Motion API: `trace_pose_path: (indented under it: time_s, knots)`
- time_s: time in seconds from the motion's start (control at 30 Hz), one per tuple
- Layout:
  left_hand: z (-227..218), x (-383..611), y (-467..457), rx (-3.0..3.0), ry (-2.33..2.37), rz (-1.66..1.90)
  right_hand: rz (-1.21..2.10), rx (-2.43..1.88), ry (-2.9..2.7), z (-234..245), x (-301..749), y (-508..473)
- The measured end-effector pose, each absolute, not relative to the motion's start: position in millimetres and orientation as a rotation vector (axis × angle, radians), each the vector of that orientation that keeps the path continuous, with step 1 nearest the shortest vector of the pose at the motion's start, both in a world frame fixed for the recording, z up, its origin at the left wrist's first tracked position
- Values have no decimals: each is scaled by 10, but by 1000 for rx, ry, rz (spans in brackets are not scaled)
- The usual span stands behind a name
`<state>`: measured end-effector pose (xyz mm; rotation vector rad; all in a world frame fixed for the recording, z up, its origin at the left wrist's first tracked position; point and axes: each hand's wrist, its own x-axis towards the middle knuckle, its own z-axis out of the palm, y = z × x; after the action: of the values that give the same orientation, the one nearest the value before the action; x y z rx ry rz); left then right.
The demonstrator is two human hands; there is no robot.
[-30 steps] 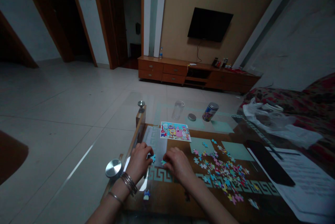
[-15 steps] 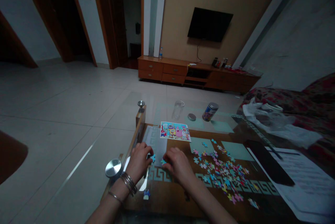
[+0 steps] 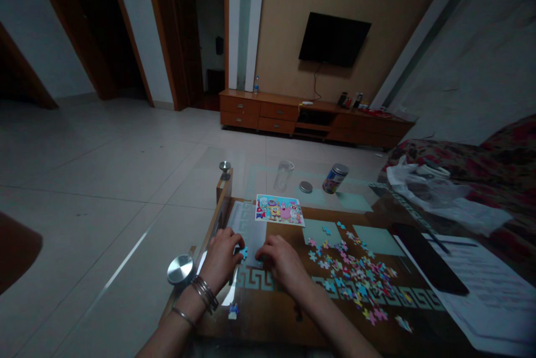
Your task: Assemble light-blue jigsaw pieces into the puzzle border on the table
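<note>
My left hand (image 3: pixel 225 252), with metal bangles at the wrist, is closed at the fingertips on a light blue puzzle piece (image 3: pixel 243 253) over the glass table. Just to its right, my right hand (image 3: pixel 281 257) pinches another blue puzzle piece (image 3: pixel 259 261), mostly covered by the fingers. A colourful cartoon picture card (image 3: pixel 280 211) lies flat beyond both hands. To the right of my right hand spreads a heap of loose puzzle pieces (image 3: pixel 362 277). One small joined bit of puzzle (image 3: pixel 233 311) lies near the table's front, below my left hand.
Behind the card stand a clear jar (image 3: pixel 284 175), a round metal lid (image 3: pixel 305 186) and a printed can (image 3: pixel 335 178). A black phone (image 3: pixel 429 260) lies over paper sheets (image 3: pixel 489 285) on the right. Metal table knobs (image 3: pixel 180 270) line the left edge.
My right hand has shifted slightly left toward my left hand, and its puzzle piece is now more hidden by the fingers. My left hand stays nearly in place.
</note>
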<state>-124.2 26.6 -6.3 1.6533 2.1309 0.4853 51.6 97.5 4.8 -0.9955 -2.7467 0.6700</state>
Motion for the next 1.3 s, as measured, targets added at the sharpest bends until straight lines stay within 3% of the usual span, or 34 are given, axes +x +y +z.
trace_pose_path:
  time_s: [1.3]
  knots:
    - [-57,-1244,257,1675,2131,496,644,-1157,-2712,111,536,938]
